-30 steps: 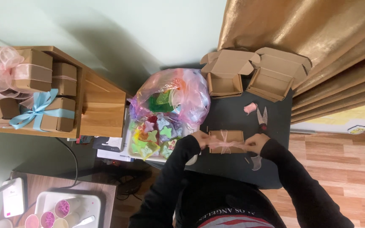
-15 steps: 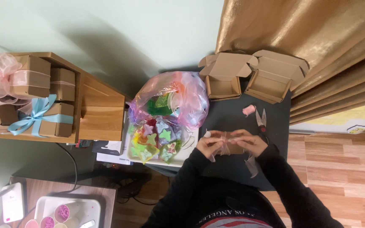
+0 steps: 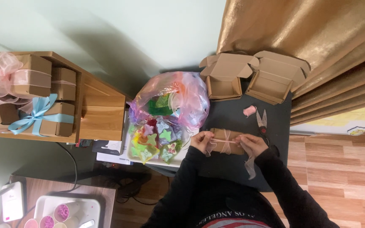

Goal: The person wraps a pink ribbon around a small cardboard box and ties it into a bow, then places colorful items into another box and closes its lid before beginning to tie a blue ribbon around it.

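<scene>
Drawn slightly apart since a moment ago, left hand (image 3: 202, 140) and right hand (image 3: 251, 143), each grip pinching sheer ribbon (image 3: 226, 141) across small brown box (image 3: 227, 146), scissors (image 3: 262, 122) at two o'clock.

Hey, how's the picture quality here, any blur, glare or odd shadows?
Head view: soft, even light; the gold curtain shows sheen but no harsh glare; a broad diagonal shadow crosses the green wall; the left hand and right hand on the ribboned box look slightly soft; edges bend a little, wide-angle.
</scene>
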